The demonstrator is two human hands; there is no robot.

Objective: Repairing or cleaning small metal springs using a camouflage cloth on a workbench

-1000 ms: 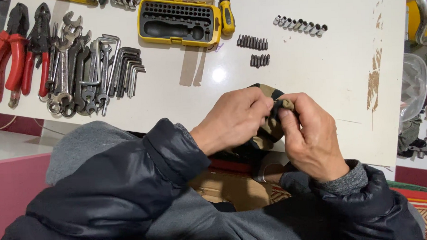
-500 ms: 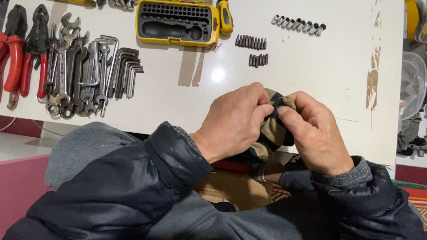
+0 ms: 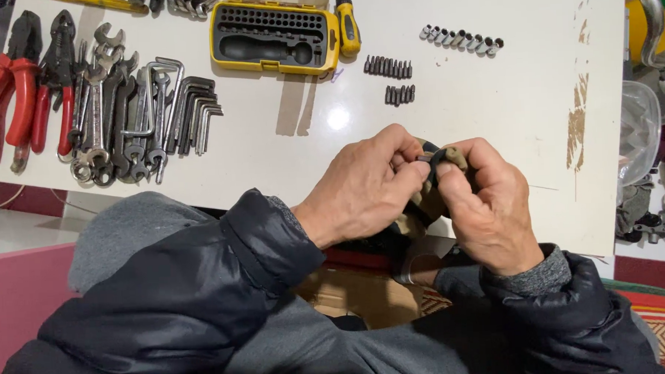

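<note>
Since a second earlier, both hands had edged slightly right and the tan-and-black glove had been drawn in tighter between them; the tools on the table hadn't budged.

The left hand (image 3: 366, 186) was pinching the glove (image 3: 429, 198) at its upper edge, fingers curled closed on the fabric. The right hand (image 3: 488, 204) gripped the same edge from the other side, thumb and forefinger clamped on the dark trim. The glove hung between the two hands, just over the near edge of the white table (image 3: 492, 115), its lower part hidden behind the palms.

Step in hand, as I judged it: working the glove's cuff or strap. Next move would likely call for a steady pull with one hand while the other held fast.

Well apart at the back lay the yellow bit case (image 3: 274, 36), a row of sockets (image 3: 460, 39), two clusters of bits (image 3: 391, 78), hex keys (image 3: 197, 110), wrenches (image 3: 116, 121) and red-handled pliers (image 3: 9, 95).
</note>
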